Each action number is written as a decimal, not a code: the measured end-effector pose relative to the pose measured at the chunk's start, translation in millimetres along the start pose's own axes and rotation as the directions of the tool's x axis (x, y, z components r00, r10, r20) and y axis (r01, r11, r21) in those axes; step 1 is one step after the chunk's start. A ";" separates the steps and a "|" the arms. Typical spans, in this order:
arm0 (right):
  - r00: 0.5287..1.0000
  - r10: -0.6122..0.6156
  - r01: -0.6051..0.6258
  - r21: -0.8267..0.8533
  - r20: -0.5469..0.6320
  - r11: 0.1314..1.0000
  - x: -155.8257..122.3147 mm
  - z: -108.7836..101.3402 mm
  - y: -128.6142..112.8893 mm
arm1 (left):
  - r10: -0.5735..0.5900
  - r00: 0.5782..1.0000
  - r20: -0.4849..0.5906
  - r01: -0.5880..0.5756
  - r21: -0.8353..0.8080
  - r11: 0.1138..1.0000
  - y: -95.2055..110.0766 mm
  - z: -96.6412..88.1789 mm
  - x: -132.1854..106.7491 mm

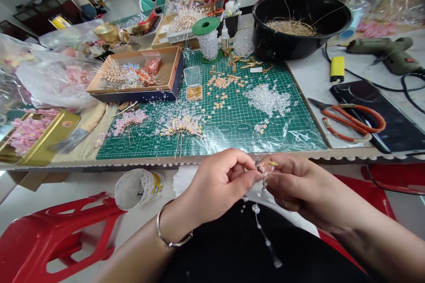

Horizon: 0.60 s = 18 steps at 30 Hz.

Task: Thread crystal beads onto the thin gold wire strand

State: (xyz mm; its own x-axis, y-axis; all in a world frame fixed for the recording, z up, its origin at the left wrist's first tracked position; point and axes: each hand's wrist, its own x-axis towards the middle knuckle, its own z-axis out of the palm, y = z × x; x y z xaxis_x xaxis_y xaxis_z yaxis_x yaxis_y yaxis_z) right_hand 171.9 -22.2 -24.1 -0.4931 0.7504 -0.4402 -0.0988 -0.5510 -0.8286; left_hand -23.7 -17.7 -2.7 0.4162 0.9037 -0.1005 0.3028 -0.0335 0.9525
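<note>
At the far left a gold tin [49,139] lies open with pink flowers inside, handy but off the work surface. Below the table edge stand one red stool [49,239] and one plastic jar [137,189] tipped on its side. One open cardboard box [139,75] holds finished pieces clear of the loose parts. The green cutting mat [232,119] serves as the sorting ground — one beaded hair comb [181,127] rests on it near the front edge, one small clear bead case [193,83] behind it, one green-topped spool [207,40] further back, and a heap of clear beads [268,99] to the right.

The left hand [219,185] and right hand [299,185] meet just in front of the table edge, above the lap, so the work stays close to the eyes. Both pinch one bead strand [264,176] between thumb and fingertips, pressed together at its top; the rest hangs down over dark cloth.

Further right sit one black basin [299,22] of wire, one pair of orange scissors [352,121] and one glue gun [388,53] — tools parked within reach.
</note>
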 end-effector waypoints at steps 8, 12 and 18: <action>0.999 -0.035 0.036 -0.052 0.007 0.998 -2.5 -2.4 1.1 | 0.075 0.996 -0.047 -0.071 0.092 0.993 2.2 -0.6 -1.6; 0.997 -0.075 0.074 -0.093 -0.013 0.993 -5.5 -3.7 2.0 | 0.064 0.997 -0.047 -0.060 0.089 0.994 5.4 -0.1 -1.6; 0.989 -0.137 0.133 -0.073 -0.060 0.988 -5.8 -0.5 2.9 | 0.001 1.000 -0.002 -0.001 -0.025 1.000 -0.8 0.0 -2.3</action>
State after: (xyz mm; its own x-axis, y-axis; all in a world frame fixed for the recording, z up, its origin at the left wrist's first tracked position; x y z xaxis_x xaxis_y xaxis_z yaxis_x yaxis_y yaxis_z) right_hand 174.9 -27.9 -24.1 -0.4217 0.8397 -0.3423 -0.1000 -0.4182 -0.9028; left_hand -24.9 -19.7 -3.3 0.4151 0.9044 -0.0988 0.2809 -0.0242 0.9594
